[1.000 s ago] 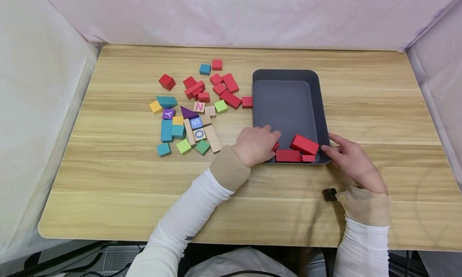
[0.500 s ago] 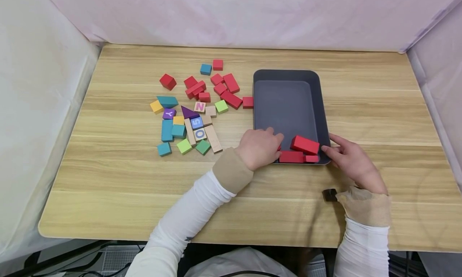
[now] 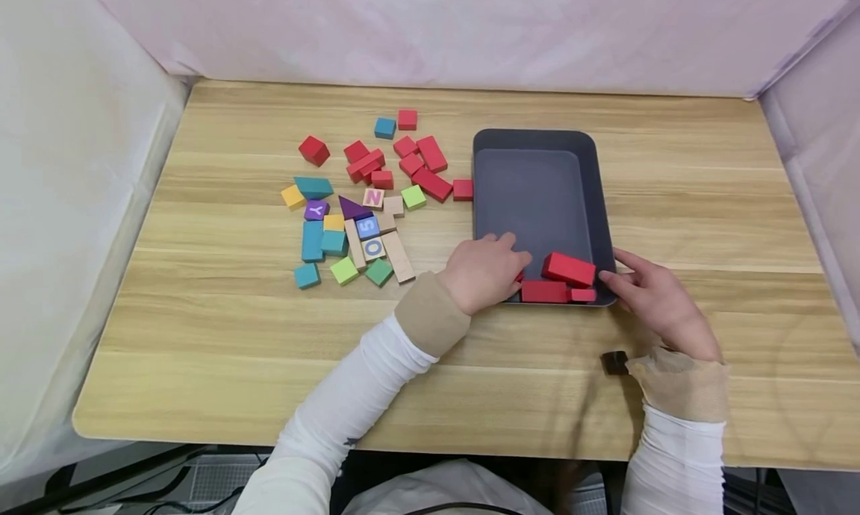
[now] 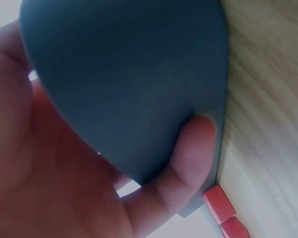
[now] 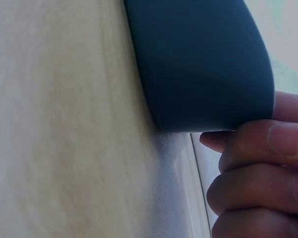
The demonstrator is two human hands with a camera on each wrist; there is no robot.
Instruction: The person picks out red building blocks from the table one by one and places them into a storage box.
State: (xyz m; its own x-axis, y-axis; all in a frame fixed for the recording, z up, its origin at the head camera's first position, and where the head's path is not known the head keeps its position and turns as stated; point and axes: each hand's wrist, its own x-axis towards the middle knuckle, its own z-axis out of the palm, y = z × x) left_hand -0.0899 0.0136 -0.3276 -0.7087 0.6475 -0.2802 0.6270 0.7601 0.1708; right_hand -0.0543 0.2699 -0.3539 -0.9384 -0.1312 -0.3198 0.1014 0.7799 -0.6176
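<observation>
A dark grey tray (image 3: pixel 527 190) lies on the table, with several red blocks (image 3: pixel 568 269) along its near end. My left hand (image 3: pixel 485 274) reaches over the near left corner. In the left wrist view its thumb (image 4: pixel 194 151) presses the tray's outer wall while the other fingers go over the rim. A red block there is mostly hidden behind the hand. At the near right corner my right hand (image 3: pixel 661 302) grips the tray's rim, its fingers (image 5: pixel 263 148) curled against the outside of the wall.
Left of the tray lie more red blocks (image 3: pixel 432 184), one right at its side. Nearer are teal blocks (image 3: pixel 312 241), plain wood blocks (image 3: pixel 399 257), green blocks (image 3: pixel 344 271) and letter blocks (image 3: pixel 373 248). A small black object (image 3: pixel 614 363) is by the right wrist.
My left hand has shifted slightly right, and the red blocks at the tray's near end have slid a little right with it. My right hand has stayed at the corner.
</observation>
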